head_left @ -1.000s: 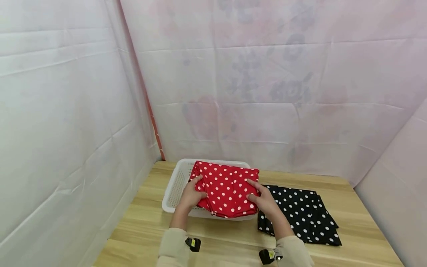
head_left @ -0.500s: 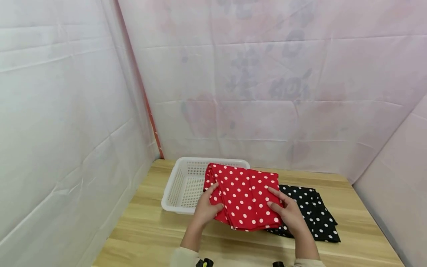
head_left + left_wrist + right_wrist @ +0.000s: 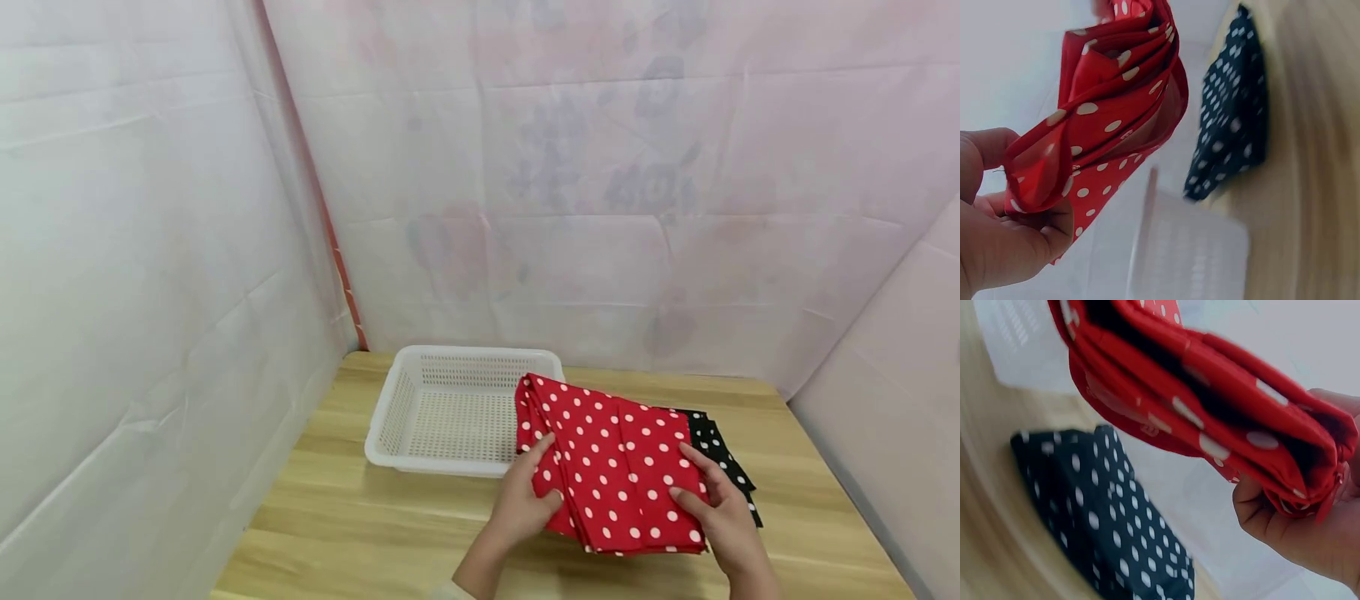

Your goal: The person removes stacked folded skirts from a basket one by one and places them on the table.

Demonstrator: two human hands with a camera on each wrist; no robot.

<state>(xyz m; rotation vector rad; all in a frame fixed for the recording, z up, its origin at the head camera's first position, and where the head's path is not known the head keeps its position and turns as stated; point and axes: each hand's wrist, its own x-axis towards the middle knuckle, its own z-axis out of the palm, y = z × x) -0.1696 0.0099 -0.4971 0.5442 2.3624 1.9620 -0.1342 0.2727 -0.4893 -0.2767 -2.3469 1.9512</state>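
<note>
A folded red cloth with white polka dots (image 3: 615,467) is held up between both hands in the head view. My left hand (image 3: 521,500) pinches its left edge, thumb on top and fingers round the side. On the opposite edge, my right hand (image 3: 723,517) grips it the same way. Both wrist views show the red cloth's several stacked layers (image 3: 1104,119) sagging a little, raised above the table. Below and behind it lies a folded black cloth with white dots (image 3: 1116,512), mostly hidden by the red one in the head view.
A white perforated plastic basket (image 3: 386,458) stands at the back left of the wooden table (image 3: 360,533), and the red cloth overlaps its right end in the head view. Pale fabric sheets hang as walls behind (image 3: 562,250) and on both sides.
Both hands have carried the red cloth from over the basket to the right and towards me, over the black cloth. The basket's inside now shows; the black cloth is more covered.
</note>
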